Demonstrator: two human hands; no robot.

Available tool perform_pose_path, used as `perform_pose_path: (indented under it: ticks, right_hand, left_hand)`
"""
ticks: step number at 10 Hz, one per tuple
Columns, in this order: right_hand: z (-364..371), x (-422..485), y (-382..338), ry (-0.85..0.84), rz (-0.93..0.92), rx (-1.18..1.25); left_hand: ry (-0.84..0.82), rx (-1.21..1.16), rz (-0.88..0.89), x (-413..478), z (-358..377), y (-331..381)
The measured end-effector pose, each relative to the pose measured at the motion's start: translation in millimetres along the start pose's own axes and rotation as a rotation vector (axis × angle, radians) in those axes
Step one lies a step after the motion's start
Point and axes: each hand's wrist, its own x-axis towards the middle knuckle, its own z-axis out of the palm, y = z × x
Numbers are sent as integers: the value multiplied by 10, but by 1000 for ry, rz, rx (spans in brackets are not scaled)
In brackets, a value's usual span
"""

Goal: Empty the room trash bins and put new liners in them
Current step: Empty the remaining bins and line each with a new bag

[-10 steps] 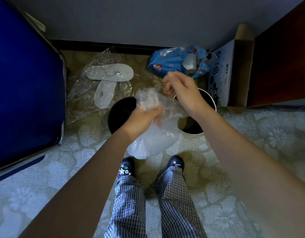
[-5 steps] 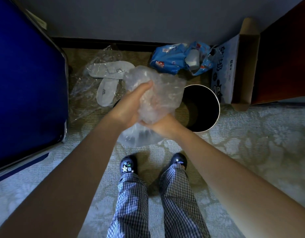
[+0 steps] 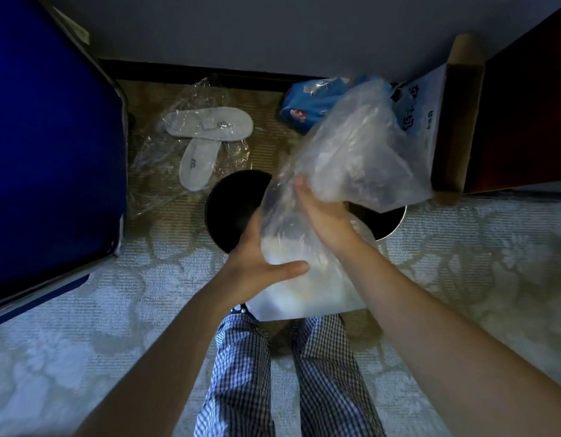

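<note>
Liner (image 3: pixel 345 190) held in both hands above two bins; step in hand is judged to be opening a fresh liner before fitting it, since both bins look bare inside.

Far left of the grip: blue case (image 3: pixel 49 146) standing on the carpet. Nearer, left and beyond the grip: slippers (image 3: pixel 206 134) in a clear wrapper, lying flat.

Left hand (image 3: pixel 260 263): palm turned inward, thumb laid across the liner's lower, whitish part; the other fingers are hidden behind the film. It is clasped on the liner, forearm reaching up from lower left.

Left bin (image 3: pixel 232 209): dark, round, just beyond the left hand and partly covered by it. No liner seen in it.

Right hand (image 3: pixel 323 209): pressed against the liner at mid-height, fingers pointing away from the person, the film billowing up and right over them. Whether it pinches one layer or only pushes into the film cannot be told; it is in contact with the liner.

Right bin (image 3: pixel 392 222): pale rim showing just right of and below the right hand, mostly hidden by the liner.

Right and beyond the grip: blue packets (image 3: pixel 310 105), then a printed bag (image 3: pixel 427 121) against a cardboard box (image 3: pixel 462 121).

Next move, as judged: find the liner's mouth, part the layers, lower it into one bin and fold the edge over the rim. Thin film clings; the layers may resist parting.
</note>
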Motion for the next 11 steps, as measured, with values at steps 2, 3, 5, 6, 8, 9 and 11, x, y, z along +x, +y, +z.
perform_pose_path:
  ticks: [2, 3, 5, 6, 8, 9, 11]
  right_hand:
    - [238, 44, 47, -138, 98, 451]
    - [321, 17, -35, -126, 56, 410]
    - [152, 6, -149, -155, -121, -59]
    - [-94, -50, -140, -356, -190, -328]
    - [-145, -227, 136, -671, -180, -488]
    - [-46, -229, 202, -666, -152, -411]
    - [69, -179, 193, -675, -147, -263]
  left_hand:
    - [22, -257, -1, 54, 140, 110]
    - [67, -336, -58, 76, 112, 140]
    - [163, -220, -71, 40, 2, 112]
    - [231, -208, -66, 18, -22, 127]
    - [332, -178, -24, 46, 22, 187]
    - [271, -244, -59, 47, 73, 235]
    - [381, -754, -261, -1, 91, 312]
